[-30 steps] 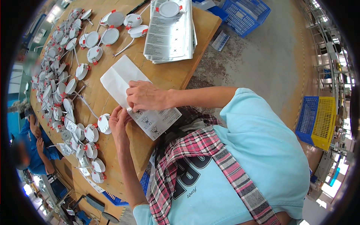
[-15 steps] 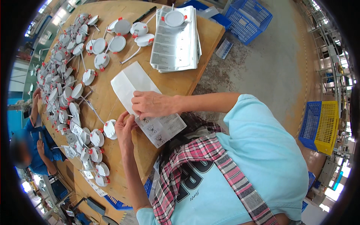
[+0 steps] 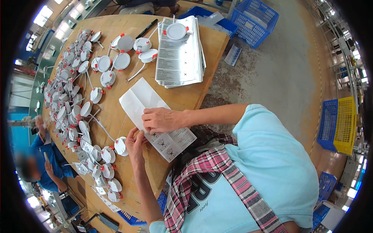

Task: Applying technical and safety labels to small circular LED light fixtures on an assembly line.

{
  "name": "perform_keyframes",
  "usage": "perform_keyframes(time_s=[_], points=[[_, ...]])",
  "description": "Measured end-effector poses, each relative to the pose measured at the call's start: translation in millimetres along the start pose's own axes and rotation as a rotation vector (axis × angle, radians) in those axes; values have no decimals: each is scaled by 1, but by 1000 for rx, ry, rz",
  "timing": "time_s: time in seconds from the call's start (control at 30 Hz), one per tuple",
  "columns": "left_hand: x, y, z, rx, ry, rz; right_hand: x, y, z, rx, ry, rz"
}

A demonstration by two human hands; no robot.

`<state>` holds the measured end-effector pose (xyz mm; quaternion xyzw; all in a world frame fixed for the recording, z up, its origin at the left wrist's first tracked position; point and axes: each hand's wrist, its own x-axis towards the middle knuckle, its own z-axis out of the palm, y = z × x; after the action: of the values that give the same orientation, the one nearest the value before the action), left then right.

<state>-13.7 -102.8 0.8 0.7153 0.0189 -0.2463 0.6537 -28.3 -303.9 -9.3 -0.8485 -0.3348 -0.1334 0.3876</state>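
Observation:
A printed paper sheet (image 3: pixel 136 100) with creases lies slantwise at the table's edge, partly folded over. Its near end carries black line drawings, and the far end shows blank white. My left hand (image 3: pixel 136 146) pinches the sheet's left edge between thumb and fingers. On top of the paper is my right hand (image 3: pixel 162 119), fingers curled and pressed together on the fold; the fingertips are partly hidden. Close beside my left hand rests a round white downlight (image 3: pixel 121 146) with a red clip and a cable.
A large heap of similar downlights (image 3: pixel 64 93) covers the table's left side. A stack of printed sheets (image 3: pixel 180 62) lies at the far edge with one downlight (image 3: pixel 176 32) on it. Blue crates (image 3: pixel 254 21) stand beyond. At left, a person in blue (image 3: pixel 52 167) sits across the table.
The whole view has shifted a little, so the table appears lower. Both hands stay on the paper in nearly the same place, with the right fingers slightly more closed over the fold.

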Motion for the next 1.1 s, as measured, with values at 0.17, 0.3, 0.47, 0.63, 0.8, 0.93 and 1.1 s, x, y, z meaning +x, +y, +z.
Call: perform_keyframes(time_s=[0.17, 0.3, 0.47, 0.63, 0.8, 0.93, 1.1], points=[[1, -1, 0, -19, -14, -1, -1, -2, 0, 15, 50, 52], [2, 0, 3, -19, -5, 8, -5, -4, -4, 13, 45, 60], [-1, 3, 6, -25, -3, 46, -5, -9, -3, -79, 125, 89], [-6, 8, 1, 73, 14, 46, 2, -9, -4, -60, 37, 73], [0, 7, 3, 74, -16, 66, 4, -6, -7, 8, -12, 162], [2, -1, 0, 11, -43, 65, 5, -10, -4, -43, -10, 172], [1, 0, 3, 7, 22, 61, 10, -11, -2, -68, -17, 194]])
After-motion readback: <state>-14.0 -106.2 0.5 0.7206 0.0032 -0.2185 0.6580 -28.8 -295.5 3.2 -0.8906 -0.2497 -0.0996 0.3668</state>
